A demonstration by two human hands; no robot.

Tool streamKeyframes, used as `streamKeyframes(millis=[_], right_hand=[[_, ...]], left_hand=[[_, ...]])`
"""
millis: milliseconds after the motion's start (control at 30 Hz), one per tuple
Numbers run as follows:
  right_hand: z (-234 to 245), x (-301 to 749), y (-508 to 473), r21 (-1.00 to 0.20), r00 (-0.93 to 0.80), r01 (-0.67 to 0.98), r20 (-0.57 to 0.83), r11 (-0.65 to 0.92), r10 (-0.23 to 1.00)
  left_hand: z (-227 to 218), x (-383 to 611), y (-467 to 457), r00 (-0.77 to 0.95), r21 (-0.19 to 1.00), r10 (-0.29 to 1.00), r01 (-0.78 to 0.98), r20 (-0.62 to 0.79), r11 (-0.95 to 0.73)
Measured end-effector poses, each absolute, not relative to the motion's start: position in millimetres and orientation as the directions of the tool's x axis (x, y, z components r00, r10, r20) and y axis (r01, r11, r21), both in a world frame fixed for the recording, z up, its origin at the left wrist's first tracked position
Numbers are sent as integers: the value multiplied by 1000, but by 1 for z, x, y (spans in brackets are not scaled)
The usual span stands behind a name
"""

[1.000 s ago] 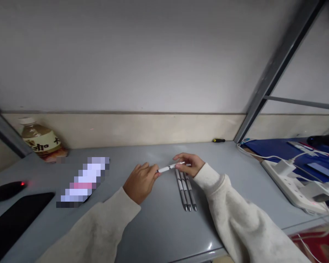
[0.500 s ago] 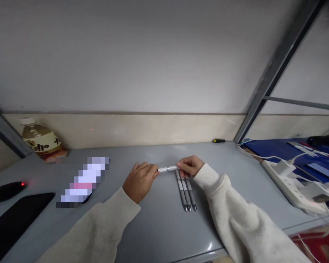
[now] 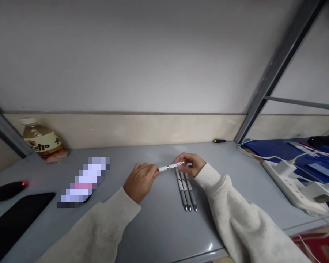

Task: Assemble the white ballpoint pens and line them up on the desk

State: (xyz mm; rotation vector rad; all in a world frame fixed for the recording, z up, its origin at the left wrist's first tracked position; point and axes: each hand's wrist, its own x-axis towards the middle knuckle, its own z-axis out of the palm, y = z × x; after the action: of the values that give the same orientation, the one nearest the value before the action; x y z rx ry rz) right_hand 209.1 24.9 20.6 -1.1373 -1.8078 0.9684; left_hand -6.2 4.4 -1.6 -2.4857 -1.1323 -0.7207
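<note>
Only real writing I could spot was on the squat clear plastic bottle with a white cap point(image 3: 34, 129): chunky dark characters across its cream label point(image 3: 40, 144), too soft to read properly. Couldn't make out any brand on the slim glossy white pen with a dark band point(image 3: 164, 168), which was up between both hands, above the smooth grey tabletop point(image 3: 153, 223). The left hand point(image 3: 141, 181) had its grip pinched on one end; the right hand point(image 3: 191, 165) had curved fingers around the clip end, but I can't tell if that grip was pressing. Three white-and-grey pens with tapered metallic-looking tips point(image 3: 186, 189) lay side by side just below the right hand. Soft, fleecy-looking light grey sleeves point(image 3: 98, 219) covered both arms.
</note>
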Motion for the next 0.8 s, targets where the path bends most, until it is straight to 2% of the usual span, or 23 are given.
streamKeyframes(millis=[167, 300, 333, 467, 533, 700, 800], right_hand=[[19, 210, 25, -893, -372, 388, 73, 227, 925], [19, 210, 26, -872, -333, 334, 246, 358, 910], [18, 210, 26, -877, -322, 323, 251, 355, 913], [18, 208, 26, -920, -354, 341, 66, 195, 933], [19, 209, 26, -919, -378, 350, 36, 179, 925], [24, 210, 25, -887, -335, 287, 262, 363, 905], [26, 209, 23, -896, -332, 266, 262, 357, 906]], left_hand=[[-1, -6, 5, 564, -79, 589, 757, 578, -648], [-1, -6, 4, 562, -70, 595, 758, 575, -648], [0, -6, 4, 561, -66, 594, 757, 577, -650], [0, -6, 3, 565, -74, 567, 744, 599, -664], [0, -6, 3, 573, -83, 560, 740, 598, -668], [0, -6, 4, 567, -73, 575, 746, 589, -661], [0, -5, 4, 562, -62, 578, 746, 591, -663]])
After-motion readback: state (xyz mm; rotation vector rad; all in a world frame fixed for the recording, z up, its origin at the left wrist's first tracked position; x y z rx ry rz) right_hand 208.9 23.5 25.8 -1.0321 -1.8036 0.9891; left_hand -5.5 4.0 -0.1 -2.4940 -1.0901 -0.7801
